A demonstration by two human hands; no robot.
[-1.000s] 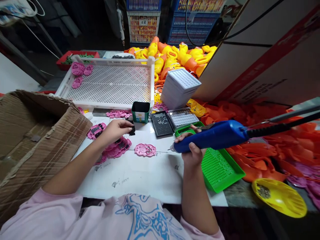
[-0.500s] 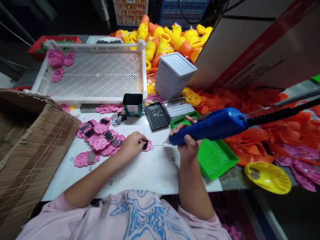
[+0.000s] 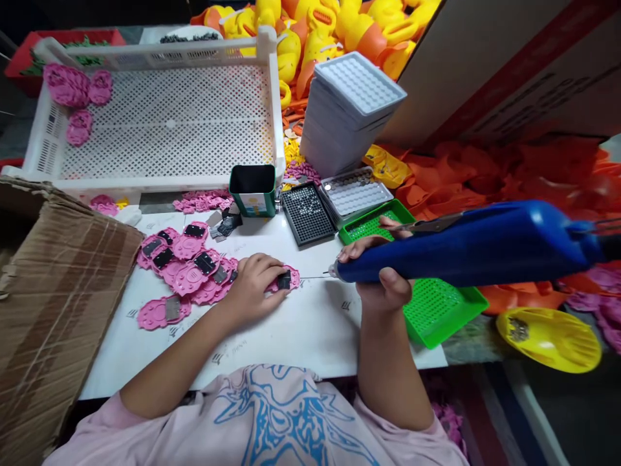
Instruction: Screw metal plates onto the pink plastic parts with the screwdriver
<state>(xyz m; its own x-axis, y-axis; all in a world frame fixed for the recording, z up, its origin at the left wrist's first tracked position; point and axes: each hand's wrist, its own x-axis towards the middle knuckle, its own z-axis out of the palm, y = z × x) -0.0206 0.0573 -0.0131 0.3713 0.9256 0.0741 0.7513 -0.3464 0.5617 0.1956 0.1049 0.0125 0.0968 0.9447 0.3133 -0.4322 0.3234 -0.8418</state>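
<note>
My left hand (image 3: 255,285) rests on the white work sheet, its fingers closed around a pink plastic part (image 3: 294,278) with a black square piece on it. Part of that piece is hidden beneath the fingers. In my right hand (image 3: 383,285) is a blue electric screwdriver (image 3: 466,249), held nearly level, with a metal lever along its upper side. Its thin bit points left toward the pink part, a short gap away. Left of my left hand lies a pile of similar pink parts (image 3: 189,265), several bearing black or grey squares.
Behind stand a white perforated crate (image 3: 165,181), a dark green tin (image 3: 255,202), a black grid tray (image 3: 308,217) and stacked white trays (image 3: 347,123). Green baskets (image 3: 436,323) and a yellow dish (image 3: 548,343) sit rightward. A cardboard box (image 3: 68,304) borders the left side.
The view has shifted closer and lower. My left-hand fingers have spread further over the pink part. The screwdriver remains in my right hand, now more level, its bit still apart from the part.
</note>
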